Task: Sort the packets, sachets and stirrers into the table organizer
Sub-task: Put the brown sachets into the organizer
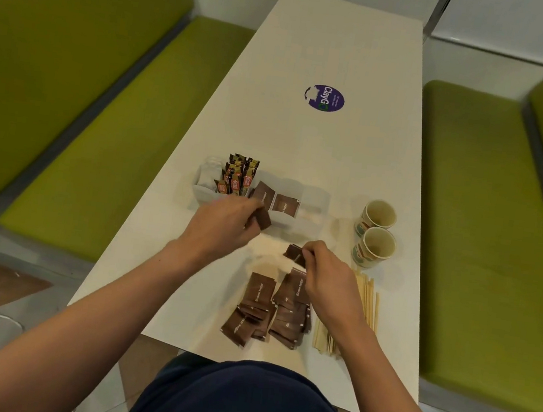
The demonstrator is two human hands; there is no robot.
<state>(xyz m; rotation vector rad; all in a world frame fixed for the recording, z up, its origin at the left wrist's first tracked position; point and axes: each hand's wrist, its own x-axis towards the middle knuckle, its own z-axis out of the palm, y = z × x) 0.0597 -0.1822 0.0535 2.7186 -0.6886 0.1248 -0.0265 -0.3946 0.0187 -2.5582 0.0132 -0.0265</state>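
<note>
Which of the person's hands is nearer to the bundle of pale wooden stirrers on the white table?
The right hand: it hovers right beside the bundle of pale wooden stirrers, pinching a brown sachet. The left hand is farther off, by the clear table organizer.

The left hand point(226, 222) is smeared by motion, so its fingers and the brown packet point(262, 220) they pinch have soft edges. The right hand point(326, 278) covers part of the brown packet pile point(267, 309) and of the wooden stirrers point(367, 305). The print on the stick sachets point(239, 175) is too small to read. The clear organizer point(311, 207) has faint walls; its right compartment's contents are unclear.
</note>
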